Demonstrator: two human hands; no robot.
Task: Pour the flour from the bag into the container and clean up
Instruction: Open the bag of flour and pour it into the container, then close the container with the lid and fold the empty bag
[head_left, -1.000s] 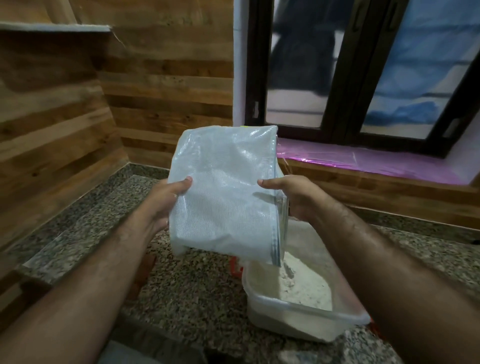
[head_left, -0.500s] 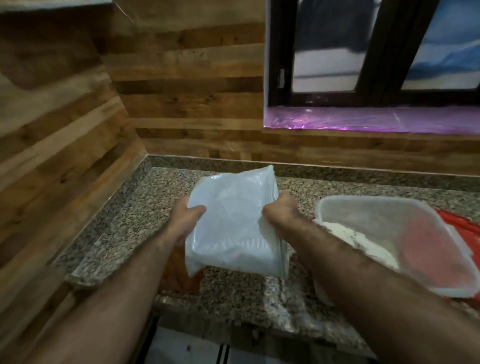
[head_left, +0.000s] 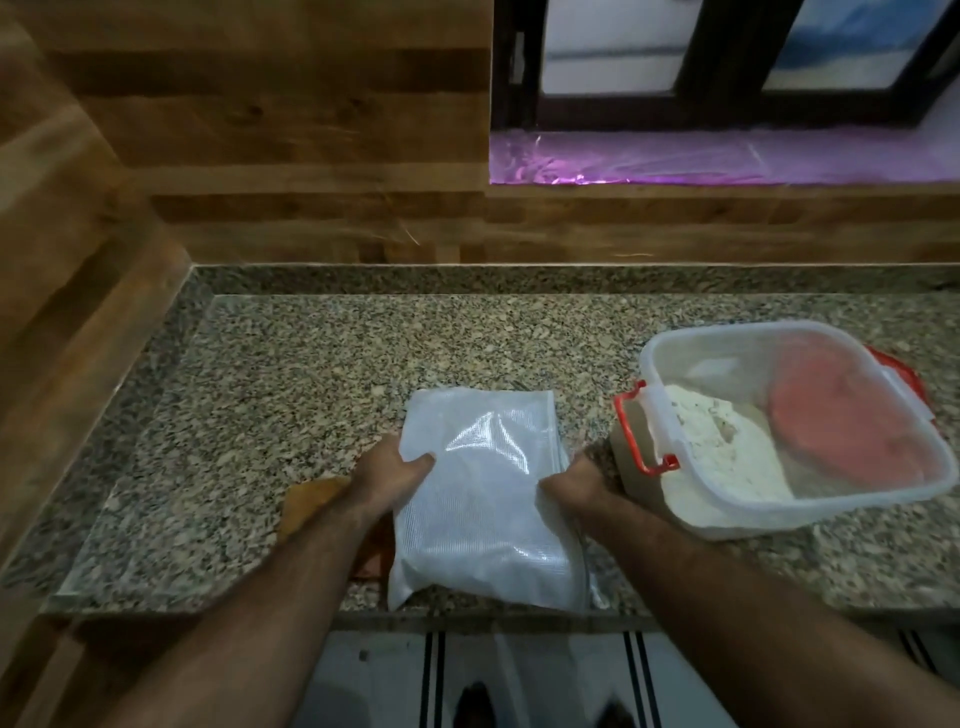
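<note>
Left hand (head_left: 396, 470) gripping bag (head_left: 480, 499), half-hiding cloth (head_left: 311, 501)

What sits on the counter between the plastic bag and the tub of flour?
In the head view, only the right hand gripping the bag lies there; otherwise bare granite counter up to the tub and its red latch.

1. Worktop (head_left: 363, 364): speckled granite, bounded by wood-panelled walls at rear and left.
2. White flour bag (head_left: 483, 499): lying flat near the front edge.
3. Clear container (head_left: 810, 499): standing right of the bag, holding flour (head_left: 722, 457).
4. Orange-brown item (head_left: 311, 499): left of the bag, partly hidden, unidentifiable.
</note>
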